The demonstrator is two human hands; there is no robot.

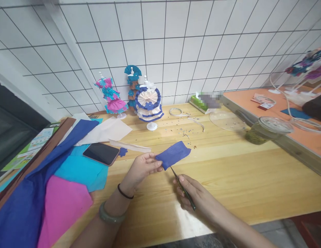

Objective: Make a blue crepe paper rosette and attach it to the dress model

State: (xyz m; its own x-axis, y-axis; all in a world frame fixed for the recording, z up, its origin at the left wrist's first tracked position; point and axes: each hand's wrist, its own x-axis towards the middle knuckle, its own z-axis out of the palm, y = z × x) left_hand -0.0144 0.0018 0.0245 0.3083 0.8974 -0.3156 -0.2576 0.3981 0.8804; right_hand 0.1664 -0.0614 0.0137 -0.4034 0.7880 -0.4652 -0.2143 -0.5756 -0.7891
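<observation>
A small rectangular piece of dark blue crepe paper [173, 154] hangs above the table, its left end pinched between the thumb and fingers of my left hand [146, 165]. In my right hand [190, 191] is a slim, dark pair of tweezers [184, 188], gripped along its length. Its pointed tip is at the lower edge of the blue piece; whether it touches the paper I cannot tell. A small blue paper flower [123, 152] lies left of my left hand, beside a phone [101, 154].
Crepe paper sheets in blue [18, 206], pink [64, 203] and turquoise [80, 168] cover the left side. Miniature paper dresses on stands, one white and blue [149, 103], stand by the wall. Paper scraps [184, 131], a wire coil [175, 111] and a lidded tub [263, 130] lie beyond.
</observation>
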